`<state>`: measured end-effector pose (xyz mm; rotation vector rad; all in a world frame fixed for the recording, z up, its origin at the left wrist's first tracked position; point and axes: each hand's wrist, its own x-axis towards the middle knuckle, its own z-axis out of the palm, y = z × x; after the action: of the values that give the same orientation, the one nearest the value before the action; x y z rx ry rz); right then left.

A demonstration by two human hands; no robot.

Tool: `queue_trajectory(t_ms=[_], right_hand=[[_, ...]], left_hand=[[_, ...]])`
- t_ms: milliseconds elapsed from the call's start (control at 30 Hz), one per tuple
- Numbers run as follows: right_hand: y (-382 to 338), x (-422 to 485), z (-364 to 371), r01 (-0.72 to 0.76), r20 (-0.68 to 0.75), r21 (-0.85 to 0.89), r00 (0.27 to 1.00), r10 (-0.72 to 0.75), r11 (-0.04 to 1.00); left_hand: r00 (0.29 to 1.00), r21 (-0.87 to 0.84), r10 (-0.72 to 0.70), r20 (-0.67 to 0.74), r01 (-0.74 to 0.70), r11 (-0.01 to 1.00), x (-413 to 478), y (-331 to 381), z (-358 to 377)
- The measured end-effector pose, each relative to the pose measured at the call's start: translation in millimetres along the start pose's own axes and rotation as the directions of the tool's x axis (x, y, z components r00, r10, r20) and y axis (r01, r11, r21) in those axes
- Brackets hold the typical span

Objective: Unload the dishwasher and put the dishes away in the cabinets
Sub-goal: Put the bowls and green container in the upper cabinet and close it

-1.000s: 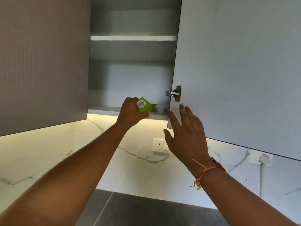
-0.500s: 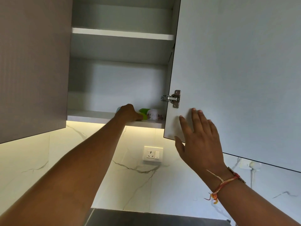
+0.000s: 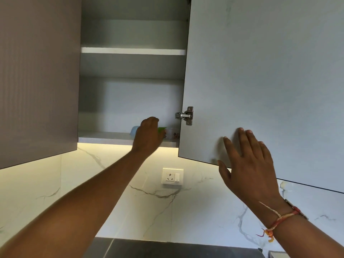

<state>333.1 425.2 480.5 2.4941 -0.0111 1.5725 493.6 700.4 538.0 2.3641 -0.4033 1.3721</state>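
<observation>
My left hand (image 3: 149, 134) reaches into the open upper cabinet, just above its bottom shelf (image 3: 104, 137). It covers most of a green cup (image 3: 161, 129) that stands on that shelf. The back of the hand faces me, so the fingers are hidden and I cannot tell whether they still grip the cup. A blue cup (image 3: 134, 129) peeks out left of the hand. A white cup with a flower print (image 3: 173, 134) stands to the right, by the cabinet wall. My right hand (image 3: 245, 164) lies flat with fingers spread on the open cabinet door (image 3: 260, 81), near its lower edge.
A closed brown cabinet door (image 3: 37, 81) hangs to the left. An upper shelf (image 3: 133, 51) shows nothing on it. A steel hinge (image 3: 186, 115) joins the open door. A wall socket (image 3: 172, 176) sits on the marble backsplash, and a dark countertop (image 3: 167, 248) lies below.
My left hand carried the green cup from the shelf's front edge deeper in and set it between the blue and white cups. My right hand slid right and up along the door.
</observation>
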Motion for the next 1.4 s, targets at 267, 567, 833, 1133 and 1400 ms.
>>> queue_trajectory(t_ms=[267, 567, 833, 1133, 1400], right_hand=[[78, -22, -35, -0.146, -0.025, -0.07, 0.989, 0.145, 0.987], [148, -48, -74, -0.379, 0.095, 0.222, 0.925, 0.367, 0.898], [160, -68, -102, -0.325, 0.097, 0.609, 0.936, 0.338, 0.724], [83, -84, -148, 0.004, -0.032, 0.868, 0.998, 0.049, 0.497], [-21, -71, -146, 0.169, -0.111, 0.955, 0.966, -0.233, 0.242]], left_hand=[[0.838, 0.113, 0.537, -0.098, -0.526, 0.843, -97, 138, -31], [0.824, 0.132, 0.566, 0.014, -0.563, 0.816, -144, 263, -41], [0.869, 0.167, 0.49, 0.062, -0.493, 0.854, -179, 304, -61], [0.88, 0.267, 0.471, -0.057, -0.442, 0.857, -213, 276, -141], [0.864, 0.419, 0.493, -0.101, -0.413, 0.809, -240, 205, -216]])
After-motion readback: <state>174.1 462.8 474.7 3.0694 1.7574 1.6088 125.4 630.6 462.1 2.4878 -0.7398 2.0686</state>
